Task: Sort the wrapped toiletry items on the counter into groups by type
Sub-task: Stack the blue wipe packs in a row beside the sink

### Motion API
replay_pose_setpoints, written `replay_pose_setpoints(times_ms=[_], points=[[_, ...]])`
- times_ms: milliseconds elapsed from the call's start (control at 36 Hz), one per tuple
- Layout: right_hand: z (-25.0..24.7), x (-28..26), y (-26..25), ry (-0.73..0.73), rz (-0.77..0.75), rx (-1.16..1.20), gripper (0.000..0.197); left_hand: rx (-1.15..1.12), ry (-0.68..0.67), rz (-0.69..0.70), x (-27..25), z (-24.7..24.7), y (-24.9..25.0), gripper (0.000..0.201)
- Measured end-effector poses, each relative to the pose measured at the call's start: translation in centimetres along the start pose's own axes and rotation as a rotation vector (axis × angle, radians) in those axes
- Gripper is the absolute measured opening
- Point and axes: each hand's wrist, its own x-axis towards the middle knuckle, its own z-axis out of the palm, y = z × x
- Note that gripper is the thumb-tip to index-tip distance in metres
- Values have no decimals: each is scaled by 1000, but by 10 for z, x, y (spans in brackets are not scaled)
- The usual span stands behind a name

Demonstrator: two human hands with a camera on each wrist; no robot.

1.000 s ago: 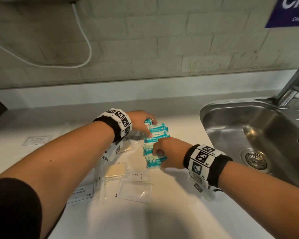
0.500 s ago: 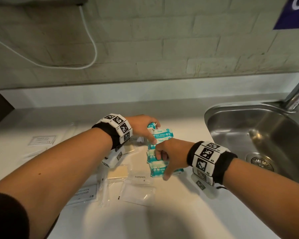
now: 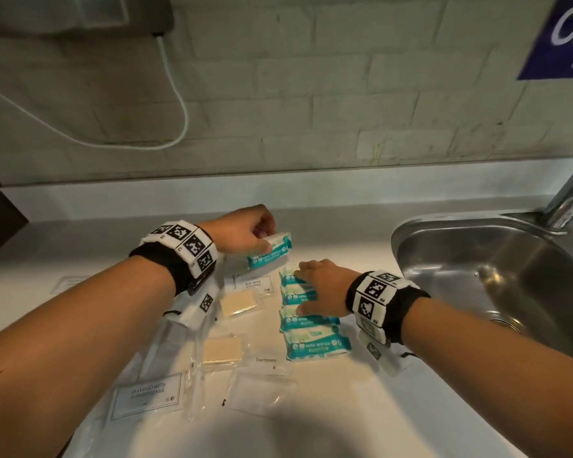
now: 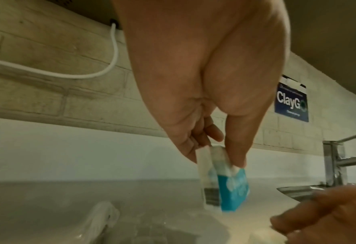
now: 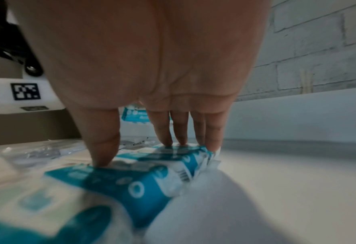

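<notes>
Several teal-and-white mini wipes packs (image 3: 313, 327) lie in a column on the white counter (image 3: 394, 418). My right hand (image 3: 318, 287) presses straight fingers (image 5: 162, 132) down on the upper packs (image 5: 152, 166) of that column. My left hand (image 3: 245, 231) pinches one more wipes pack (image 3: 270, 251) between thumb and fingers and holds it just above the counter, behind the column. In the left wrist view that pack (image 4: 225, 180) hangs upright from the fingertips (image 4: 235, 153). Left of the column lie clear-wrapped soap bars (image 3: 237, 302), a toothpaste sachet (image 3: 265, 375) and a shampoo sachet (image 3: 148, 395).
A steel sink (image 3: 497, 282) is sunk into the counter right of the wipes, with a tap (image 3: 569, 196) at its far corner. A brick wall (image 3: 311, 94) with a white cable (image 3: 179, 104) rises behind. More clear packets (image 3: 70, 282) lie far left.
The stack that both hands held upright now lies as a flat column on the counter. My right hand has opened onto it. My left hand has lifted one pack away, back and left.
</notes>
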Motion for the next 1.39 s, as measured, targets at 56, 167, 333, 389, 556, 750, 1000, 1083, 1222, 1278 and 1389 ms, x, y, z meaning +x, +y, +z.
replay_pose_setpoints(times_ms=[56,167,333,389,556,750,1000,1083,1222,1278,1389], points=[[4,-4,0,9,-14,18,70,-60,28,5,1,-1,-1,27],[12,-13,0,6,-44,44,62,-77,64,19,10,5,6,19],[24,-20,2,6,-77,43,68,-39,22,74,27,29,27,22],[26,-21,2,-4,-67,50,70,-16,-30,80,31,40,30,21],[23,-25,1,0,-58,59,62,-38,-98,89,32,53,31,22],[16,-26,-2,-20,-31,37,60,-30,-96,72,28,55,27,22],[24,-40,1,0,-101,66,89,204,-148,77,17,56,22,43],[30,-48,3,-6,-143,26,103,225,-108,75,12,51,23,47],[38,-53,4,9,-161,-1,107,202,-124,46,8,51,25,42],[37,-53,3,16,-157,6,107,159,-145,22,7,54,25,42],[38,-50,2,13,-161,10,107,116,-139,-8,9,58,24,41]])
